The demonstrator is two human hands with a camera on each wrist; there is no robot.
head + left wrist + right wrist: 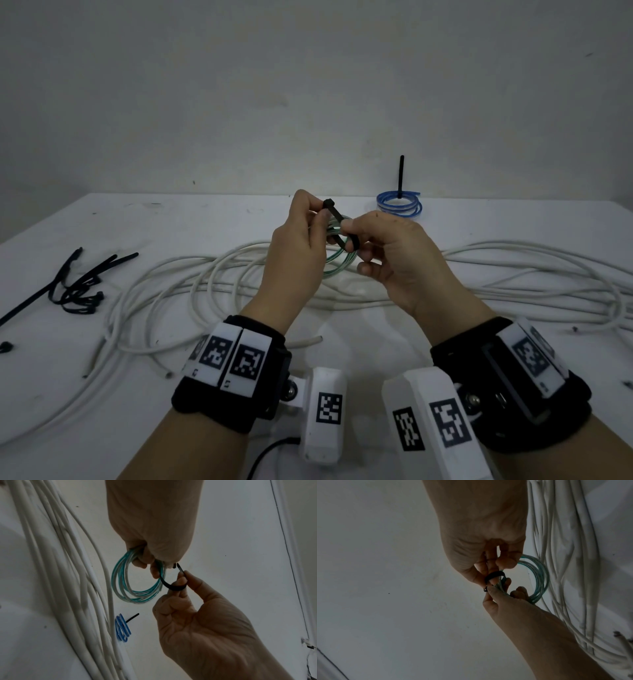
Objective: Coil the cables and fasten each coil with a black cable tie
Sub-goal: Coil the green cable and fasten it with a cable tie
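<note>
Head view, L to R. Spare black ties (73, 287) lie well off to the left of both hands on the counter (205, 219). Left hand (294, 246): fingers curled round the green coil (337, 262), thumb and forefinger pinching the head end of the black cable tie (339, 219), held clear of the counter above the loose white cable (222, 281). Right hand (397, 260): thumb and forefinger pinching the tie's tail, w/ the strap bent in a U round the coil strands just beside the fingertips; other fingers loosely curled. Left-wrist view shows the tail tip (179, 566) near the left fingertips, not yet threaded, as far as can be told. Beyond the right hand, a blue coil (399, 205) sits already tied.

Technique (judgement): keep the left pinch tight so the loops don't spring apart; turn the head's slot toward the tail, feed the tip straight in, ridged side inward, then pull snug w/o trapping a finger inside the loop.
</note>
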